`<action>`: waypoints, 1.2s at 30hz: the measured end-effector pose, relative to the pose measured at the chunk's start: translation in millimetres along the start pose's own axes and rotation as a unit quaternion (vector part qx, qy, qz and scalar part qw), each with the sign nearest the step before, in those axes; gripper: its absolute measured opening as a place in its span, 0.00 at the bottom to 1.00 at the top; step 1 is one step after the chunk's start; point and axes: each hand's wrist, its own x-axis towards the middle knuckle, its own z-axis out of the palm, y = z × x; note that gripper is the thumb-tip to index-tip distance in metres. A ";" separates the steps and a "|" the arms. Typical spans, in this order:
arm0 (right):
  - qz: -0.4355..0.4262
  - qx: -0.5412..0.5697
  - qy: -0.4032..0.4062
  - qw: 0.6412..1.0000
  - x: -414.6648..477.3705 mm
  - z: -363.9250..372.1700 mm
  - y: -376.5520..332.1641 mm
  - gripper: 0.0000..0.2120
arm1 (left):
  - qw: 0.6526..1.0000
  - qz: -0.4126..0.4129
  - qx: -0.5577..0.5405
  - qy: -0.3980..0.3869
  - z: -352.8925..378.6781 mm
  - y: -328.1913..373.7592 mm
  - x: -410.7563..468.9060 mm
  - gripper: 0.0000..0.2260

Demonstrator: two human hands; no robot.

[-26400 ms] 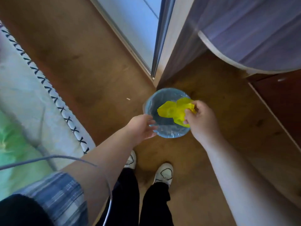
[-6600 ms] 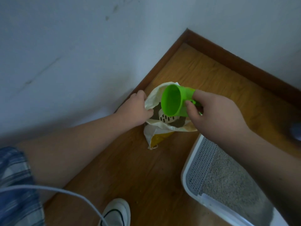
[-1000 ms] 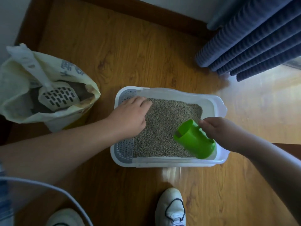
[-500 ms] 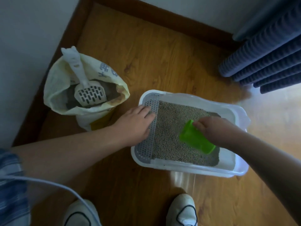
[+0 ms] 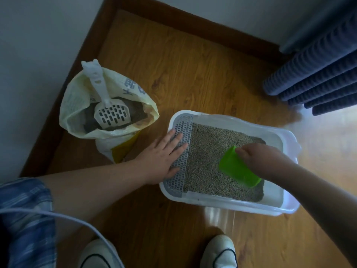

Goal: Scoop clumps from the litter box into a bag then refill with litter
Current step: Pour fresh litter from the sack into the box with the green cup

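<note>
Litter box (image 5: 222, 202) on floor (image 5: 173, 64) beneath right hand (image 5: 258, 157), litter (image 5: 208, 144) inside. Grasping green cup (image 5: 237, 169) in that hand, tipped onto litter, likely levelling refill. Pressing grey grate (image 5: 177, 180) with flat left hand (image 5: 160, 155), steadying box. Litter bag (image 5: 77, 105) beyond left hand, scoop (image 5: 113, 115) inside.

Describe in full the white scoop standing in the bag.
The white scoop looks like moulded plastic. Its broad blade has rows of oblong slots; its long, narrow handle has a hole and ends in a shaped, eared top. It stands tilted in the open bag: the blade lies on the dark litter, the handle leans on the far rim and rises above it. Nothing else touches it.
</note>
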 end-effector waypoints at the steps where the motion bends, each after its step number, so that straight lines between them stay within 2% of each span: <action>1: -0.002 0.047 0.021 0.999 -2.3 -7.0 -1.1 0.22 | 1.000 -0.001 -0.003 -0.002 -0.6 -0.6 -0.1 0.35; 4: -0.051 0.186 0.126 0.973 -14.7 -32.5 -10.9 0.23 | 1.000 0.001 -0.008 -0.006 -1.7 -1.9 0.0 0.35; 6: -0.123 0.290 0.169 0.934 -23.4 -46.6 -26.7 0.21 | 1.000 0.004 -0.017 -0.006 -3.1 -2.9 -0.1 0.35; 9: -0.233 0.391 0.155 0.877 -28.1 -64.0 -64.9 0.20 | 0.999 0.015 -0.037 -0.019 -11.9 -5.7 -1.0 0.34; 13: -0.343 0.408 0.107 0.839 -15.7 -75.5 -128.9 0.18 | 0.996 0.020 -0.079 -0.024 -22.2 -15.2 -10.2 0.30; 18: -0.404 0.342 0.073 0.845 11.1 -69.5 -189.9 0.15 | 0.996 -0.016 -0.086 0.008 -28.8 -32.8 -52.6 0.29; 22: -0.418 0.259 0.075 0.867 23.0 -61.5 -218.6 0.18 | 0.995 -0.037 -0.077 0.042 -33.7 -46.4 -98.2 0.28; 27: -0.382 0.126 0.067 0.913 36.4 -51.8 -247.6 0.15 | 0.986 -0.069 -0.081 0.127 -34.0 -60.5 -148.5 0.26; 32: -0.353 -0.042 0.098 0.930 58.7 -41.8 -262.5 0.15 | 0.978 -0.102 -0.085 0.159 -37.4 -73.3 -176.0 0.21; 34: -0.330 -0.109 0.096 0.933 64.9 -31.9 -265.0 0.12 | 0.976 -0.115 -0.086 0.161 -35.6 -75.7 -181.8 0.20; 36: -0.293 -0.130 0.098 0.942 67.4 -24.1 -268.3 0.07 | 0.977 -0.120 -0.085 0.157 -34.0 -75.6 -183.0 0.20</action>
